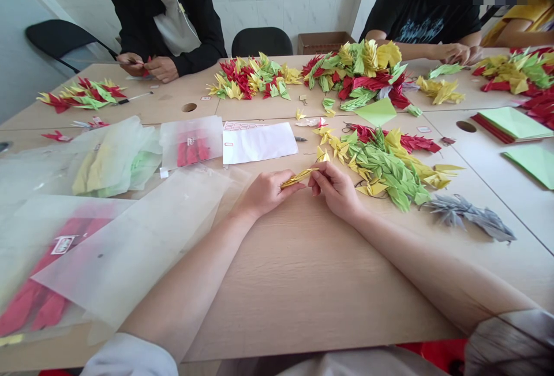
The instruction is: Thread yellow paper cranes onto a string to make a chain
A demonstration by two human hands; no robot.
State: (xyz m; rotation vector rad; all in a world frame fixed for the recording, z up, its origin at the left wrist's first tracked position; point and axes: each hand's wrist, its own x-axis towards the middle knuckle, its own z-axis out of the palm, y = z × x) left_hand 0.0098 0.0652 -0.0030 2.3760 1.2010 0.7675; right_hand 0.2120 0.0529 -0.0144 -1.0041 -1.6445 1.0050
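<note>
Over the middle of the wooden table (320, 284), my left hand (266, 191) is closed around one end of a small bundle of folded yellow paper pieces (298, 177). My right hand (335, 190) pinches at the bundle's other end; a yellow folded paper crane (322, 155) shows just above those fingers. A line of yellow cranes (340, 146) runs from there toward a pile of green paper cranes (385, 168) right of my right hand. Whether a thread joins them to the bundle I cannot make out.
Clear plastic bags (142, 237) with red folded paper cover the left side. A white paper sheet (259, 144) lies ahead, and a grey paper bundle (470, 214) at right. Heaps of coloured cranes (350, 73) stand farther back. Two people (173, 24) work across the table, another farther right.
</note>
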